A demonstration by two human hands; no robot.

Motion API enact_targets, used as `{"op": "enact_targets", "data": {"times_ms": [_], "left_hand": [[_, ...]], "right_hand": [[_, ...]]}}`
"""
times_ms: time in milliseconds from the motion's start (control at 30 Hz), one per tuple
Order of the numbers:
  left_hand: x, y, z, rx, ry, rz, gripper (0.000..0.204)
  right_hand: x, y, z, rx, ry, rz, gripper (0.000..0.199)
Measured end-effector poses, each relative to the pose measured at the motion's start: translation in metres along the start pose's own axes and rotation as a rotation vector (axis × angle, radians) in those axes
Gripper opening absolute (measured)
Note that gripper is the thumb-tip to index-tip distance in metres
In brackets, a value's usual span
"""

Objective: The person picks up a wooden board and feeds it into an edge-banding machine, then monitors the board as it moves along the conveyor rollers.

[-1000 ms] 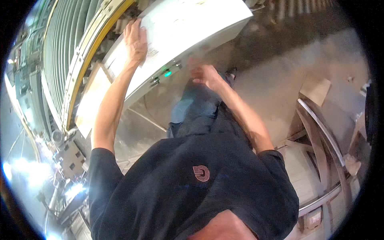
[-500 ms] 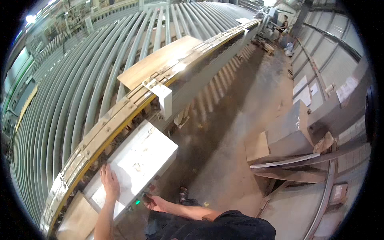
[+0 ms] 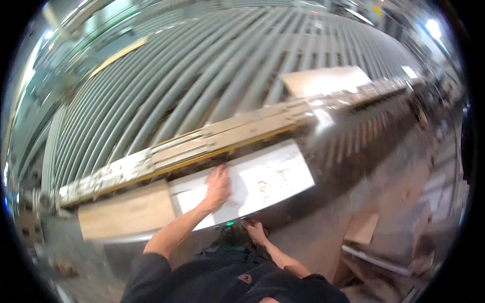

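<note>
White box point(image 3: 257, 184), long axis about 8-to-2 o'clock, lies at 6 o'clock from the rollers point(image 3: 230, 101), beneath the nearer left grip point(image 3: 218, 188), laid palm-down, pinching nothing (right grip point(image 3: 256, 232), toward 5 o'clock: I cannot tell).

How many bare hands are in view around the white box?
2: the left hand rests on top of the white box; the right hand is at its near edge, just right of the green light. Others may be hidden in the blurred background.
</note>
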State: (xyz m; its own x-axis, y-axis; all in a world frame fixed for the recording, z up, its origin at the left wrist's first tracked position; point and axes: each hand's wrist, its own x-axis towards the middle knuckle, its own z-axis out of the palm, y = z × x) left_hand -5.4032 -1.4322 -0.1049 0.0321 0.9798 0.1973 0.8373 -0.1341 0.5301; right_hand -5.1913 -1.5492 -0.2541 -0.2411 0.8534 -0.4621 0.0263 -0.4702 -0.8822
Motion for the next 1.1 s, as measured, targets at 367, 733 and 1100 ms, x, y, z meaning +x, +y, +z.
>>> {"op": "enact_targets", "data": {"times_ms": [367,733,1100], "left_hand": [[-0.008,0.003,-0.013,-0.038,0.089,0.056,0.041],[-0.026,-0.009,-0.022,-0.416,0.247,0.225,0.048],[-0.019,0.022,-0.11,-0.413,0.287,0.095,0.041]], "right_hand": [[0.002,0.015,0.001,0.033,0.005,-0.007,0.017],[0.009,0.043,0.002,-0.28,0.053,0.054,0.022],[-0.04,-0.068,0.021,-0.342,0.197,0.086,0.04]]}}
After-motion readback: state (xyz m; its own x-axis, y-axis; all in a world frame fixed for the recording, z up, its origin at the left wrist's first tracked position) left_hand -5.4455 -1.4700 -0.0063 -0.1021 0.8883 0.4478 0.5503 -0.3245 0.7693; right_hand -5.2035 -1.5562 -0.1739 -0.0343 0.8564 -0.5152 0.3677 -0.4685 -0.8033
